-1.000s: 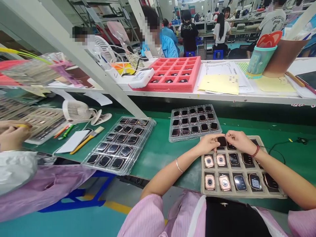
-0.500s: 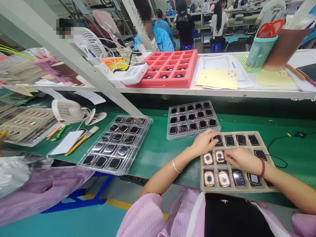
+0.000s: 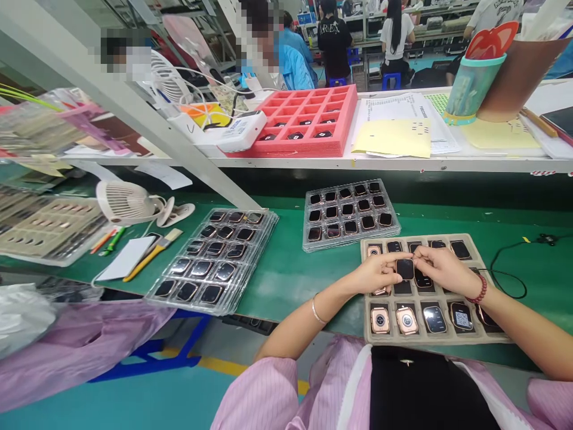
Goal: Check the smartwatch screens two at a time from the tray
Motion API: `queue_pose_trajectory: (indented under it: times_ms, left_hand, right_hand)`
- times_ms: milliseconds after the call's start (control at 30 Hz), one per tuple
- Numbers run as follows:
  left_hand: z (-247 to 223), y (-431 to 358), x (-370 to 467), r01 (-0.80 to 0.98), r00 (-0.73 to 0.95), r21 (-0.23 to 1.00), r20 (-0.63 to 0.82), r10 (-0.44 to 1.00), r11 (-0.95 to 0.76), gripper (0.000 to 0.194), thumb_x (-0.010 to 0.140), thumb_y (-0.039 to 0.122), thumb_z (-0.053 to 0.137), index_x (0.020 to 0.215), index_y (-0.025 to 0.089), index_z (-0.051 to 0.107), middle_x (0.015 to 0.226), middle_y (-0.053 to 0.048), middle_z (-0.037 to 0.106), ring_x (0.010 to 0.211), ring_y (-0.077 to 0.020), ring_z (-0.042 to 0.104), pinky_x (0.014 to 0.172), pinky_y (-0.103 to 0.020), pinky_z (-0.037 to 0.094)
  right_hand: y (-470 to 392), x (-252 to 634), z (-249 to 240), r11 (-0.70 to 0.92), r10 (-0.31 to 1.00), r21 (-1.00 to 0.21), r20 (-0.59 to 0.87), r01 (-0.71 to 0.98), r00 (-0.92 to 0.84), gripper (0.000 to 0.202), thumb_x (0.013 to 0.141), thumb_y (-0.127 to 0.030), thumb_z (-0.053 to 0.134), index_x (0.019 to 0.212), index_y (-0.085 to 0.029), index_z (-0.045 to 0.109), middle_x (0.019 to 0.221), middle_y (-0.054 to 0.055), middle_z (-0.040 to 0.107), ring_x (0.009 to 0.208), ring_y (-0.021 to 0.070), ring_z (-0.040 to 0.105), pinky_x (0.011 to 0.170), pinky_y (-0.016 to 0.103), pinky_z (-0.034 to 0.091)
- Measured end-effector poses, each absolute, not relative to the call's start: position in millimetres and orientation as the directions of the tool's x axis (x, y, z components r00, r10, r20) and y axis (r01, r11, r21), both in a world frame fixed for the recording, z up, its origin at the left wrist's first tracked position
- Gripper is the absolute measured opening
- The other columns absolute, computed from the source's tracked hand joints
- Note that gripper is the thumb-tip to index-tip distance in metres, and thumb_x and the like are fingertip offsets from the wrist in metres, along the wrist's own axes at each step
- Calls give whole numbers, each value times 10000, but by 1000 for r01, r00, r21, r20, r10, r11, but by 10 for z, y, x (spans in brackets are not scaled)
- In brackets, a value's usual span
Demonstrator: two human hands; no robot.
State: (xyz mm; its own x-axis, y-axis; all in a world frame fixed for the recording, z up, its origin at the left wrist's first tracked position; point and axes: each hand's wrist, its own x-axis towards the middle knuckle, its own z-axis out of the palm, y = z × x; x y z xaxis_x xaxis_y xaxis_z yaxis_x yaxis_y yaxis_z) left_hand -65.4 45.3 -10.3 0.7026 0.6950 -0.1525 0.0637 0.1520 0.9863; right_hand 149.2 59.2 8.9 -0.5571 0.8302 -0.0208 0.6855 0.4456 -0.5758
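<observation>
A smartwatch case (image 3: 405,269) with a dark square screen is raised over the beige tray (image 3: 367,328), its screen facing me. My left hand (image 3: 378,272) pinches its left and lower edge between thumb and fingers. My right hand (image 3: 441,269) has its fingertips closed at the watch's upper right corner. Other watches lie in the tray's pockets: a gold one (image 3: 407,321) shows its round sensor back, and another (image 3: 434,319) has a lit screen. My hands and forearm cover part of the middle row.
A clear tray of dark watch faces (image 3: 348,210) lies behind my left hand, and stacked clear trays (image 3: 197,269) lie to the left. A brush (image 3: 152,255) and a small fan (image 3: 128,202) are farther left. A red foam tray (image 3: 308,119) stands on the shelf; a black cable (image 3: 510,278) lies right.
My hands have come together over the tray's middle row, and a watch has been lifted from its pocket. It now shows its dark screen. My left hand has drawn back from the top row.
</observation>
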Motion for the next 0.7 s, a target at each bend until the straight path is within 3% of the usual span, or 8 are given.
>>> queue_pose_trajectory:
  times_ms: [133, 233, 300, 367, 467, 533, 633, 700]
  left_hand:
    - [-93, 462, -645, 254, 701, 951, -56, 711, -176, 579, 826, 315, 556, 1368, 215, 378, 727, -1, 563, 609, -109, 541, 612, -243, 451]
    - [-76, 464, -653, 499, 673, 686, 77, 736, -529, 495, 792, 313, 601, 1269, 222, 503, 980, -77, 598, 894, -210, 541, 819, -357, 436]
    - [-55, 454, -663, 575, 685, 530, 106, 721, -624, 498, 774, 327, 618, 1246, 205, 520, 1112, -112, 558, 990, -255, 510, 872, -404, 412]
    - [-26, 430, -679, 592, 688, 490, 106, 718, -640, 524, 787, 345, 599, 1275, 192, 487, 1167, -131, 528, 1027, -268, 502, 875, -407, 418]
    - [23, 372, -712, 526, 689, 597, 119, 715, -606, 522, 820, 384, 556, 1301, 204, 460, 1214, -125, 521, 1080, -254, 506, 897, -376, 425]
    - [49, 319, -730, 406, 732, 737, 91, 675, -540, 564, 815, 419, 565, 1328, 228, 430, 1187, -102, 561, 1002, -215, 557, 868, -331, 447]
    - [58, 233, -727, 265, 790, 906, -8, 614, -330, 649, 808, 421, 583, 1384, 232, 351, 933, -58, 643, 743, -149, 594, 705, -263, 475]
    - [40, 184, -702, 204, 774, 965, -56, 630, -164, 656, 826, 400, 564, 1403, 211, 316, 749, -20, 607, 639, -131, 576, 622, -241, 461]
  right_hand:
    - [563, 1594, 123, 434, 880, -482, 46, 761, -473, 167, 878, -256, 412, 776, -207, 534, 613, 19, 602, 550, 186, 561, 530, 270, 353]
    - [349, 1668, 163, 441, 886, -443, 77, 781, -457, 164, 902, -279, 413, 812, -213, 533, 659, 30, 636, 558, 178, 577, 545, 270, 360]
    - [127, 1663, 162, 532, 807, -413, -16, 739, -590, 173, 904, -275, 426, 765, -221, 516, 614, 14, 625, 522, 164, 568, 514, 257, 339]
    - [-74, 1615, 148, 634, 684, -373, -138, 677, -717, 163, 887, -230, 445, 738, -219, 510, 602, 17, 630, 501, 168, 566, 485, 261, 298]
    - [-182, 1536, 165, 659, 625, -385, -197, 646, -755, 164, 883, -206, 438, 738, -207, 516, 601, 26, 627, 482, 167, 552, 470, 266, 262]
    - [-107, 1522, 213, 579, 652, -509, -180, 637, -736, 178, 895, -219, 423, 742, -208, 513, 577, 5, 594, 483, 151, 530, 476, 252, 285]
    - [92, 1549, 274, 404, 769, -671, -119, 622, -628, 191, 907, -262, 398, 754, -216, 504, 524, -30, 502, 457, 134, 461, 469, 237, 307]
    - [196, 1568, 272, 345, 827, -696, -92, 630, -555, 208, 914, -293, 385, 754, -220, 495, 515, -40, 458, 454, 136, 433, 465, 239, 305]
